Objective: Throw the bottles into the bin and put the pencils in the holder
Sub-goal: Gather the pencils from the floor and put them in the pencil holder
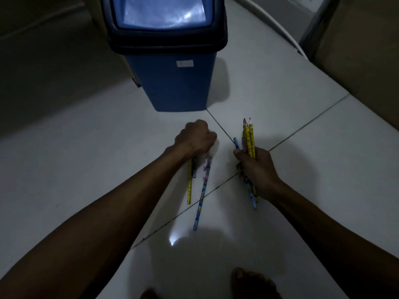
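The right hand (255,167) is closed around a bundle of pencils (249,139), slim printed sticks in yellow and blue. Their long axis runs away from the person, with the sharpened tips pointing up toward the bin (172,78) and the butt ends sticking out below the fist. The left hand (195,138) is fisted over another few pencils (200,195), which slant back toward the person, with the far ends low over the glossy white tiled floor (86,160); contact there cannot be told. The bin is smooth blue plastic, tapering downward, with a dark rim and a swing lid, and stands on the floor beyond both hands.
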